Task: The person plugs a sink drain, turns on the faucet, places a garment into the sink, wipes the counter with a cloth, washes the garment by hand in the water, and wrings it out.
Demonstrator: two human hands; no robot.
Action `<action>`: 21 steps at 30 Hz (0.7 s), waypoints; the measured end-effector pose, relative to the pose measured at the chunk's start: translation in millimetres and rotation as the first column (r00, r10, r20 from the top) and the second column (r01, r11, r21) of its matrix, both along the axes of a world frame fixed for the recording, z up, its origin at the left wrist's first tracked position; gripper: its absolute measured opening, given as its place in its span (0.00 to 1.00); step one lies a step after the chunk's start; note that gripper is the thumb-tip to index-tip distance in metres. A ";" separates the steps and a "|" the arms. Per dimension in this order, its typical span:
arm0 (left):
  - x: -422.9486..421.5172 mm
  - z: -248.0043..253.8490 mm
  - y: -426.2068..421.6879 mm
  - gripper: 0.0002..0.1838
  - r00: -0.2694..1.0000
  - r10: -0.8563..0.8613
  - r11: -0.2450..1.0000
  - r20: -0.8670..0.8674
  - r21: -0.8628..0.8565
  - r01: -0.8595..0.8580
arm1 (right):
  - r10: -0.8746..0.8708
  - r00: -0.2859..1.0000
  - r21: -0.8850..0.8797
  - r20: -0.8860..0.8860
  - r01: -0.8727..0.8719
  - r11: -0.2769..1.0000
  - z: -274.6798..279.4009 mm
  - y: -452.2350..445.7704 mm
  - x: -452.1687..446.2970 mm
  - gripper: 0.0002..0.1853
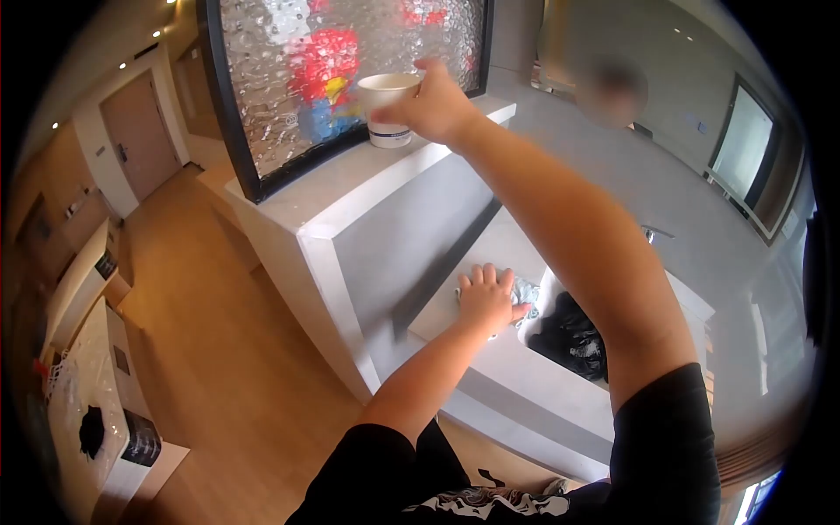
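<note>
The right hand (437,103) is curled round a paper cup (387,133) at the ledge (337,194), near the glass panel (262,109); squeezing hard could buckle its wall, and a careless knock could tip it. I can't see whether it's full. The left hand (486,300), fingers spread, covers a cloth (527,293); shoving it sideways could drop it into the sink (549,293).

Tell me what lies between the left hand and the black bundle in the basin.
In the head view, part of a pale crumpled cloth, then the rim of the white basin, lie between the left hand and the black bundle.
</note>
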State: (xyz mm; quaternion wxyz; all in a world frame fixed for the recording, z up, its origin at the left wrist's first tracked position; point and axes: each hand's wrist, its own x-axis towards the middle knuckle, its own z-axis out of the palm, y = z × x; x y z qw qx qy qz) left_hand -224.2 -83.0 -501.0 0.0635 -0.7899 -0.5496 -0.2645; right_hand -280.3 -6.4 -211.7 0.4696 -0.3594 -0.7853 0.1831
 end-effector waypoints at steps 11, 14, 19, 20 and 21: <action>1.1 -0.3 1.4 0.37 1.000 0.009 1.000 0.023 -0.005 -0.009 | -0.153 0.987 0.008 0.056 0.153 0.988 -8.3 -28.0 12.9 0.64; 0.1 1.9 0.1 0.38 1.000 0.003 1.000 0.017 0.005 -0.003 | -0.173 0.985 -0.064 -0.015 0.172 0.983 -3.2 -27.8 10.1 0.65; 0.0 8.4 -1.1 0.36 1.000 0.003 0.995 -0.008 -0.099 -0.004 | -0.156 0.986 -0.106 -0.063 0.148 0.983 -8.5 -22.5 -5.9 0.63; 0.3 8.1 -1.4 0.36 1.000 0.008 0.995 -0.012 -0.095 -0.009 | -0.142 0.987 -0.105 -0.079 0.133 0.986 -10.3 -20.4 -7.1 0.62; 1.2 7.5 -1.8 0.36 1.000 0.011 0.996 -0.015 -0.092 -0.013 | -0.130 0.987 -0.104 -0.095 0.120 0.987 -12.4 -18.0 -7.1 0.62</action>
